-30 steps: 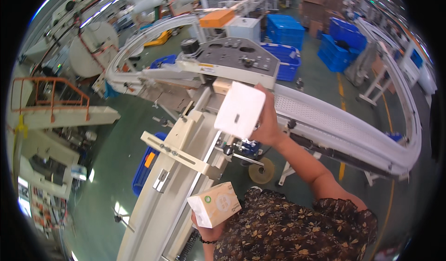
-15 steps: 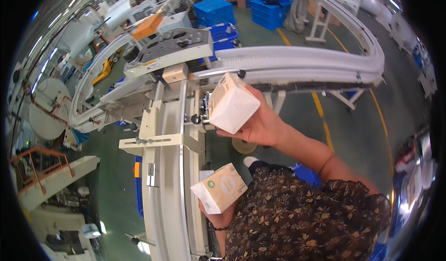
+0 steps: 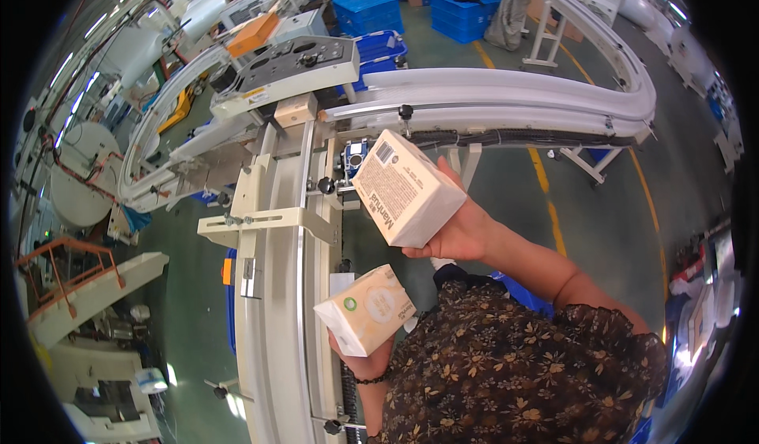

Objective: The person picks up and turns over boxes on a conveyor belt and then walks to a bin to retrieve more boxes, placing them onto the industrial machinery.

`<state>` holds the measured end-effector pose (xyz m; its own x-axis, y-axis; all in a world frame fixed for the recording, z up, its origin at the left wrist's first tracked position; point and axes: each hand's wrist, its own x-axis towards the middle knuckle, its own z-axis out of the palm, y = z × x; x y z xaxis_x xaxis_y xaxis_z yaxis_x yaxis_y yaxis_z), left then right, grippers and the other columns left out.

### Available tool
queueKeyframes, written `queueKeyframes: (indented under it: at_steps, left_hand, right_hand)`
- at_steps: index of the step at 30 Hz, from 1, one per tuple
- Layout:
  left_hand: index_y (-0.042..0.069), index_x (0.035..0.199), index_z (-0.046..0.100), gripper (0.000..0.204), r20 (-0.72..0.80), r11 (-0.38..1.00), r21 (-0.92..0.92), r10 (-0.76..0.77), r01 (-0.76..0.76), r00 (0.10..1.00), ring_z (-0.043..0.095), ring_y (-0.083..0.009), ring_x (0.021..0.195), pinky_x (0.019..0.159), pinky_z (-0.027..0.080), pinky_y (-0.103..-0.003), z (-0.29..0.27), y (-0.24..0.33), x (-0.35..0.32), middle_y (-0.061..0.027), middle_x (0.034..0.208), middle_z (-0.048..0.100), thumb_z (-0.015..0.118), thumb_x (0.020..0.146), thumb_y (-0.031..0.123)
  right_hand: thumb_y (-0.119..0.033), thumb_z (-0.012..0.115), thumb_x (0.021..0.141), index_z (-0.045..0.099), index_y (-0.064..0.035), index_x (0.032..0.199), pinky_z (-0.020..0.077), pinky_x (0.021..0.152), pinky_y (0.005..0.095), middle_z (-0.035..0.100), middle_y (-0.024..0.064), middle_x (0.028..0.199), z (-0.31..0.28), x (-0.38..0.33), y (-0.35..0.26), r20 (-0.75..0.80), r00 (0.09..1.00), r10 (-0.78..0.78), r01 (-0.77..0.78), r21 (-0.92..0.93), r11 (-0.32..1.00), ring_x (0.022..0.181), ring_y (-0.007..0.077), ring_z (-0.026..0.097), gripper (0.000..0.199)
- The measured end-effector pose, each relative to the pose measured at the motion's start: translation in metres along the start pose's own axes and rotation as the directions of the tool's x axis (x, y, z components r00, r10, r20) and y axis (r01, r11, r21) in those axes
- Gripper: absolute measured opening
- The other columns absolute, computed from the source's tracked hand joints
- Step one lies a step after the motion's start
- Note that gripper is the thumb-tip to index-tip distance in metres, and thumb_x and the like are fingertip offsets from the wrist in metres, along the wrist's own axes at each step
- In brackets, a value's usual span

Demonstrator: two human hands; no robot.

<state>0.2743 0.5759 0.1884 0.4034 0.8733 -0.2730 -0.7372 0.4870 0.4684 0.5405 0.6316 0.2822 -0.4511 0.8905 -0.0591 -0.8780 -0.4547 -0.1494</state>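
My right hand (image 3: 462,226) holds a cream-coloured pack of tissues (image 3: 407,187) up beside the conveyor, with its printed face and barcode in view. The fingers wrap round its right and lower side, partly hidden behind the pack. Lower down, my left hand (image 3: 362,357) grips a second tissue pack (image 3: 365,309) from beneath. A round pale emblem and a small green badge show on that one's upper face. Its near left corner overlaps the conveyor's metal rail in the picture. Another pack (image 3: 296,109) lies on the belt at the far end, beside the grey machine head (image 3: 292,68).
A straight conveyor (image 3: 281,309) runs along my left, crossed by a cream bracket (image 3: 269,222) with black knobs. Beyond, a white curved conveyor (image 3: 506,92) bends round to the right. Blue crates (image 3: 368,13) stand at the back. Yellow lines (image 3: 545,191) mark the green floor.
The right-hand pack has turned so its printed face shows more fully, and has shifted slightly right and nearer. The left-hand pack has moved a little left and away from me.
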Motion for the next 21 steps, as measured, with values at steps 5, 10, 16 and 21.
queueKeyframes:
  at_steps: [5, 10, 16, 21]
  left_hand:
    - [0.013, 0.146, 0.032, 0.086, -0.101, 0.998, -0.037, 0.055, -0.059, 0.993, 0.038, -0.0385, 0.132, 0.1, 0.034, -0.064, 0.027, -0.009, 0.017, -0.0132, 0.149, 0.034, 0.034, 0.085, 0.074]
    - [0.014, 0.146, 0.034, 0.083, -0.151, 0.993, -0.038, 0.108, -0.115, 0.983, 0.037, -0.0373, 0.133, 0.102, 0.032, -0.062, 0.065, -0.026, 0.061, -0.0125, 0.148, 0.035, 0.033, 0.087, 0.072]
    - [0.015, 0.147, 0.03, 0.092, -0.081, 0.996, -0.016, 0.083, -0.085, 0.993, 0.039, -0.0379, 0.131, 0.101, 0.035, -0.059, 0.105, -0.049, 0.128, -0.0134, 0.149, 0.035, 0.025, 0.084, 0.081]
    - [0.013, 0.149, 0.027, 0.095, -0.062, 1.0, 0.003, -0.028, 0.028, 0.998, 0.042, -0.0344, 0.13, 0.099, 0.04, -0.054, 0.131, -0.061, 0.176, -0.0134, 0.147, 0.038, 0.02, 0.084, 0.082]
  right_hand:
    - [-0.077, 0.043, 0.083, 0.03, -0.0136, 0.147, 0.0422, 0.101, 0.0487, 0.046, 0.0114, 0.14, -0.022, 0.005, -0.024, -0.098, 0.98, -0.173, 0.096, -0.53, 0.842, 0.123, 0.0293, 0.05, 0.091]
    - [-0.072, 0.054, 0.081, 0.014, -0.0088, 0.15, 0.0326, 0.109, 0.0366, 0.035, 0.0093, 0.144, -0.049, 0.008, -0.078, 0.037, 0.958, -0.284, 0.208, -0.771, 0.602, 0.133, 0.0209, 0.036, 0.102]
    - [-0.078, 0.054, 0.075, 0.016, -0.0053, 0.148, 0.0361, 0.105, 0.0361, 0.039, 0.0124, 0.139, -0.074, 0.007, -0.145, -0.011, 0.945, -0.326, 0.159, -0.858, 0.489, 0.129, 0.021, 0.041, 0.11]
    - [-0.085, 0.057, 0.067, 0.013, -0.0021, 0.145, 0.0378, 0.102, 0.0359, 0.043, 0.0184, 0.132, -0.091, 0.0, -0.188, 0.032, 0.909, -0.415, 0.131, -0.968, 0.213, 0.125, 0.0243, 0.045, 0.122]
